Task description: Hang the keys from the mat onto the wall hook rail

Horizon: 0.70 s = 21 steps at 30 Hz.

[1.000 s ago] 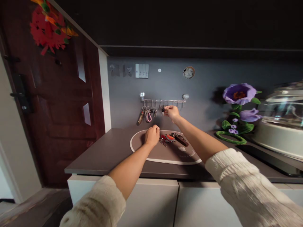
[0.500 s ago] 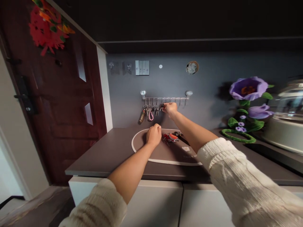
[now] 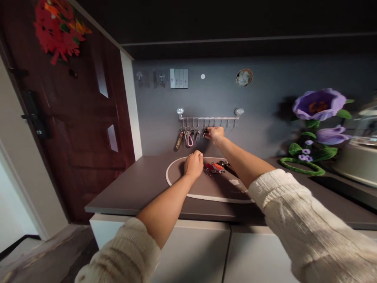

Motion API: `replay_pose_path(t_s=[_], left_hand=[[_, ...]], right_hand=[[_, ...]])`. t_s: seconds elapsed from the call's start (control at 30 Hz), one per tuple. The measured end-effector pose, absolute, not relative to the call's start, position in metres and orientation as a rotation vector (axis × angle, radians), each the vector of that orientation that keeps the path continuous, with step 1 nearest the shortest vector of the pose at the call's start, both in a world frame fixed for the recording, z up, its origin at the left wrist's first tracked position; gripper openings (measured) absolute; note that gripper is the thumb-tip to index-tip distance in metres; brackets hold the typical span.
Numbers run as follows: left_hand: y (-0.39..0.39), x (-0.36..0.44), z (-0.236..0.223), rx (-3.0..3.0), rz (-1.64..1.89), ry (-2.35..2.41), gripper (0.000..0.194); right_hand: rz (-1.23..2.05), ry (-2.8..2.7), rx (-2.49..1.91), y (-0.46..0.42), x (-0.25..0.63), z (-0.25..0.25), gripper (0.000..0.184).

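My right hand [image 3: 215, 133] pinches a small dark-headed key [image 3: 205, 133] just below the hooks of a clear key rack [image 3: 209, 118] on the grey wall. Whether its ring sits on a hook I cannot tell. To the left of it hang several bunches of keys [image 3: 198, 135], a brown tag [image 3: 179, 140] and a pink loop [image 3: 190, 139]. My left hand [image 3: 194, 164] is closed over the left part of a brown mat [image 3: 176, 179]; what its fingers hold, if anything, is hidden. Beside it on the mat lie keys with a red fob [image 3: 216, 168].
The mat lies on a dark countertop [image 3: 123, 188] above white cabinet doors. Purple flowers [image 3: 319, 106] and a glass-topped appliance [image 3: 362, 145] stand at the right. Switches [image 3: 179, 78] sit on the wall, and a dark red door [image 3: 88, 137] is at the left.
The view has shifted slightly. My right hand keeps its pinch on the key beneath the rack, with the key's angle slightly changed. My left hand stays closed over the mat.
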<state>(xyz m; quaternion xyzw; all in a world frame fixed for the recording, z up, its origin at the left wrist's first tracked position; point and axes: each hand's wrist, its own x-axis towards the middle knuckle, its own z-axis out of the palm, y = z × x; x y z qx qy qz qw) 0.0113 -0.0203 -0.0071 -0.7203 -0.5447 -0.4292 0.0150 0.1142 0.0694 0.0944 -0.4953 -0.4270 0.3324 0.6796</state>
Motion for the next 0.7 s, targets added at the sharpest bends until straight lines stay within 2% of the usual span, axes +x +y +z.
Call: replay_pose_path(t_s=[0.7], left_hand=[[-0.019, 0.01, -0.007, -2.3, -1.372, -1.607, 0.024]], right_hand=[[0.82, -1.157, -1.233, 0.067, 0.13, 0.102, 0.01]])
